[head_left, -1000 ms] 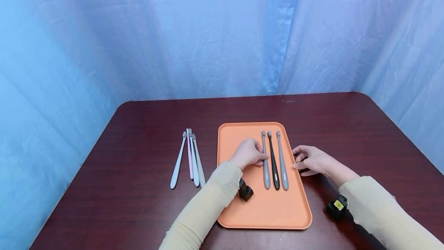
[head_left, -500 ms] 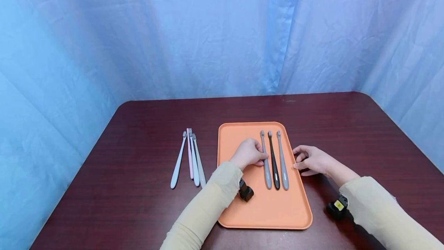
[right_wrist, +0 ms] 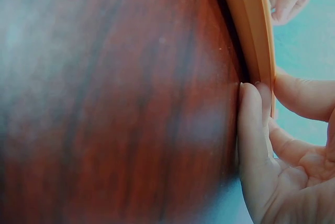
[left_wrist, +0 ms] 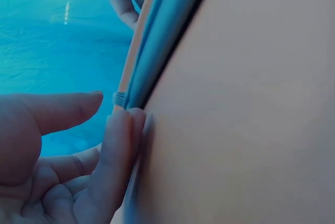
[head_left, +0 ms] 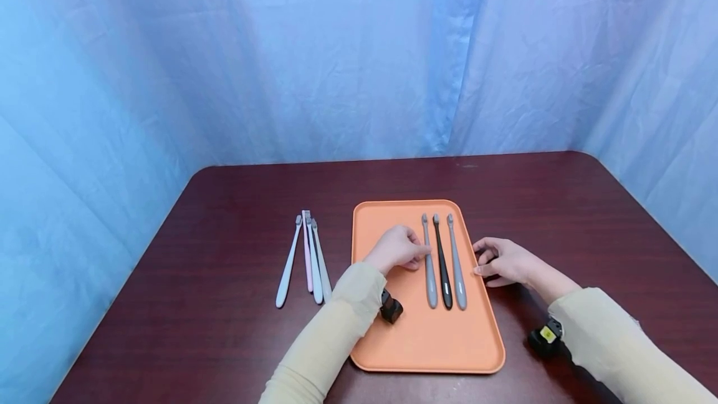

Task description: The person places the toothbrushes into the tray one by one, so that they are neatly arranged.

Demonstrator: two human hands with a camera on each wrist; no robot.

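Bare orange tray floor lay open left of three toothbrushes, four more toothbrushes crowded the table beside it, far tabletop unobstructed.

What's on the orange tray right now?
On the orange tray lie three toothbrushes side by side: a grey one, a black one and another grey one. The left hand covers part of the tray floor; nothing can be seen under it.
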